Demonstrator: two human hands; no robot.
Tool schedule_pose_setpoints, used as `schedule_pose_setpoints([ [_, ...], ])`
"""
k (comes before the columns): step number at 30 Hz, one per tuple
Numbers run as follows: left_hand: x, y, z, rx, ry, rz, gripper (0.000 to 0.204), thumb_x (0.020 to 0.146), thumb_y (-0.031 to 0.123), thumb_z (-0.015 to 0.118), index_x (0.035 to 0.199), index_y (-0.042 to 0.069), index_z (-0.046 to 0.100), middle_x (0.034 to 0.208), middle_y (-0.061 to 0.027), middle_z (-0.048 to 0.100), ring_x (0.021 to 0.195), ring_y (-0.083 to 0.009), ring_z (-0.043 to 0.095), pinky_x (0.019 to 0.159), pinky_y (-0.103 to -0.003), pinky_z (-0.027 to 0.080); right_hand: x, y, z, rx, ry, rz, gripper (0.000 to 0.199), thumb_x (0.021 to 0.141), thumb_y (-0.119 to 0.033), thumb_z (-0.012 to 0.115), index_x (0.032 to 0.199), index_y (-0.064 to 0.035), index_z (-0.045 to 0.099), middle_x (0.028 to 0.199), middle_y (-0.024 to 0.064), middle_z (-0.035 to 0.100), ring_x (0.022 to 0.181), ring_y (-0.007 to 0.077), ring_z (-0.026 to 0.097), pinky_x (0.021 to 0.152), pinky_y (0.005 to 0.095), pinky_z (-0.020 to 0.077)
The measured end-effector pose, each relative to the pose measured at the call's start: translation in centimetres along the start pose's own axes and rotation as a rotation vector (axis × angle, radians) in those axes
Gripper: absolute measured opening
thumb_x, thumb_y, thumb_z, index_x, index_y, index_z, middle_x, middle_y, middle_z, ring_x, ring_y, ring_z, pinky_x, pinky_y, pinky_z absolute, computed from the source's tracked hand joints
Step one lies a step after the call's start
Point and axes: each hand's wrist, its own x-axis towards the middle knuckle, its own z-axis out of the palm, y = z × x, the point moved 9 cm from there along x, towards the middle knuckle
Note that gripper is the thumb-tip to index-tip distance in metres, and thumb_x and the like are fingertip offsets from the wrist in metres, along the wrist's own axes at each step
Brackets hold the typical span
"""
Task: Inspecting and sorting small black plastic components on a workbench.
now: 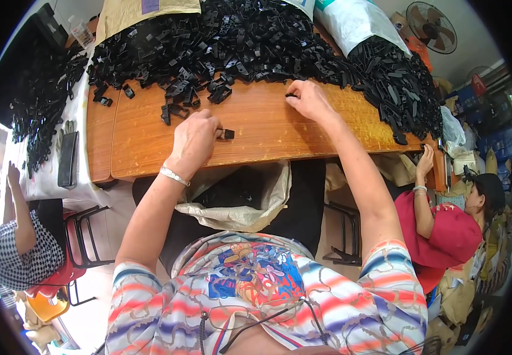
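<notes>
My left hand [194,141] is closed over the wooden table, its fingers pinching a small black plastic part [227,134] that sticks out to the right. Further right and a bit farther from me, my right hand [311,100] pinches another small black piece [291,95], mostly covered by the fingers. Beyond both hands spreads a large heap of black plastic clips [238,41]. Several loose clips [176,111] lie just past my left hand. On my lap, below the table edge, a white woven sack [238,222] gapes, with dark contents hard to make out.
Slim black parts [392,89] spill from a white sack [359,26] at the back right. A paper sack [143,15] stands at the back left. The side table at left carries more black parts [43,112] and a dark phone-like case [67,158]. Co-workers sit on both sides.
</notes>
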Motion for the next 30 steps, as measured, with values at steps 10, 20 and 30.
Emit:
schedule_pose_setpoints([
  [10,0.0,-2.0,0.7,-0.199,-0.097,-0.208,0.011,0.082,0.014,0.065,0.09,0.009,0.07,0.095,-0.0086,0.065,0.09,-0.0319,0.063,0.077,-0.042,0.051,-4.6,-3.1,4.5,0.398,0.076,-0.035,0.022,0.087,-0.018,0.067,0.096,0.0011,0.063,0.082,0.0113,0.067,0.068,0.0216,0.066,0.062,0.0333,0.0526],
  [20,-1.4,-1.5,-0.4,-0.178,-0.002,-0.178,0.01,0.085,0.01,0.064,0.09,0.005,0.071,0.09,-0.0108,0.063,0.084,-0.0316,0.063,0.073,-0.039,0.051,-6.7,-6.7,2.7,-0.047,0.133,-0.38,0.021,0.082,-0.004,0.067,0.102,-0.0033,0.066,0.1,0.0127,0.061,0.082,0.0278,0.066,0.076,0.0378,0.0521],
  [30,-0.9,-1.1,-0.4,-0.207,-0.014,-0.178,0.009,0.081,0.008,0.067,0.09,0.004,0.066,0.091,-0.0145,0.062,0.087,-0.0349,0.062,0.077,-0.043,0.051,-8.1,-11.6,3.7,0.164,0.164,-0.511,0.022,0.076,0.0,0.07,0.096,-0.0006,0.063,0.089,0.0111,0.062,0.066,0.0222,0.063,0.064,0.0337,0.0511],
])
